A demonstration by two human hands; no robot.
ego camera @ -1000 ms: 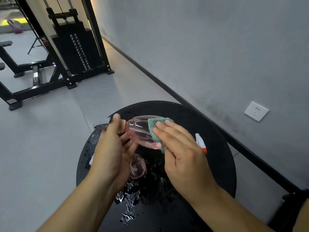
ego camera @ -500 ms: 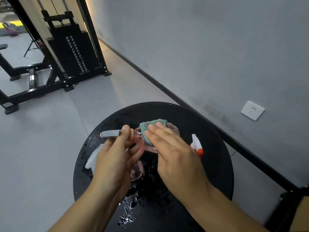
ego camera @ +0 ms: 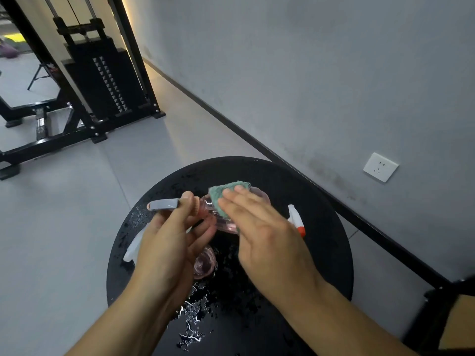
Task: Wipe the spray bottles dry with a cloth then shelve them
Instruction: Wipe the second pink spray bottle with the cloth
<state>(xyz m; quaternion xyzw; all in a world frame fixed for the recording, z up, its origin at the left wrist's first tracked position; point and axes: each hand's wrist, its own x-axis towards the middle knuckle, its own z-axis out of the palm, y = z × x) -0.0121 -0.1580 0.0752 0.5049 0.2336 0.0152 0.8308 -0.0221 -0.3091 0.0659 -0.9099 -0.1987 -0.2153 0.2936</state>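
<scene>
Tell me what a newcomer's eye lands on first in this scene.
First, at the centre, the two hands working on a clear pink plastic spray bottle with a grey trigger head: the left hand grips its neck, and the right hand presses a teal terry cloth against its body with straight fingers. Beneath them lies the round black table, spattered with water droplets near the front. A black weight-stack gym machine stands at the upper left.
</scene>
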